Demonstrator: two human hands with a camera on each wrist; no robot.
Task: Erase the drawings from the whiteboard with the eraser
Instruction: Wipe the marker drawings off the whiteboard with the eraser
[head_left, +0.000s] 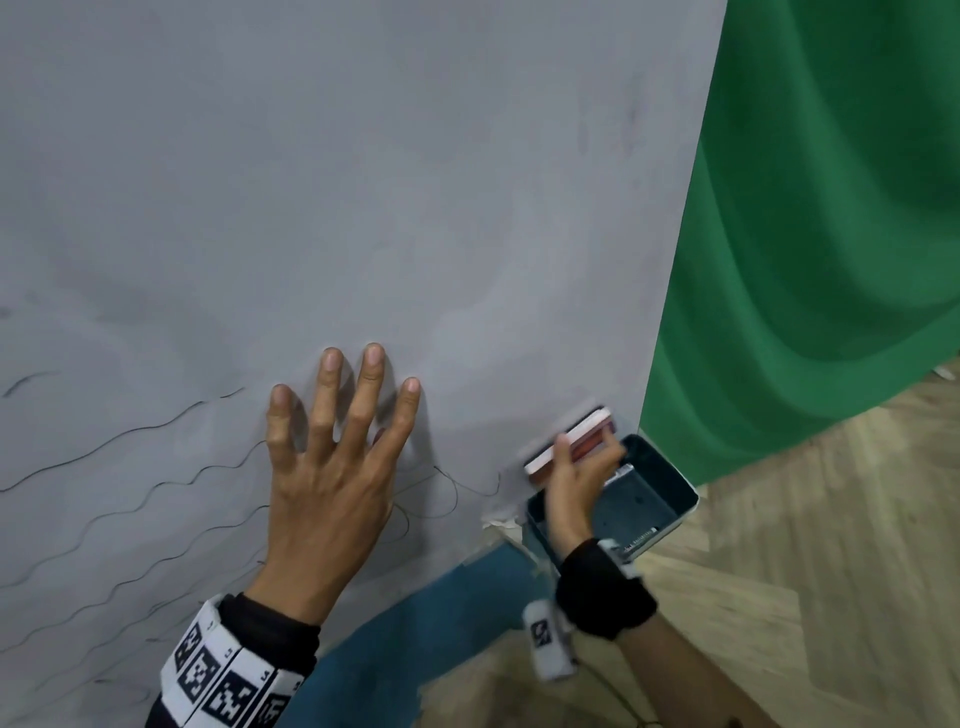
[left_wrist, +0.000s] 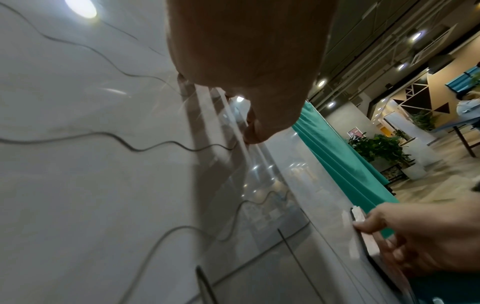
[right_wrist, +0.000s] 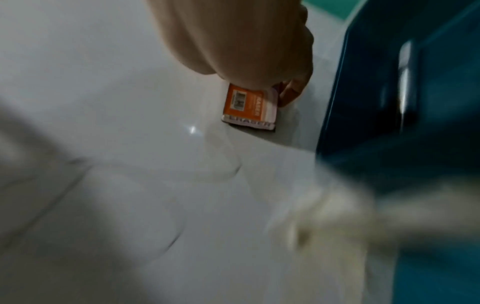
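Observation:
The whiteboard (head_left: 363, 182) fills most of the head view, with thin black wavy lines (head_left: 119, 436) across its lower left. My left hand (head_left: 332, 467) presses flat on the board with fingers spread, covering part of the lines. My right hand (head_left: 576, 478) grips the eraser (head_left: 571, 436), a white and orange block, against the board near its lower right corner. A short black curl (head_left: 457, 493) lies between the two hands. The right wrist view shows the eraser (right_wrist: 249, 109) with its label, felt side on the board.
A dark teal tray (head_left: 649, 499) is fixed at the board's lower right corner, right under my right hand. A green curtain (head_left: 810, 234) hangs to the right of the board. Wooden floor (head_left: 805, 571) lies below. Torn tape (head_left: 498, 519) sticks by the tray.

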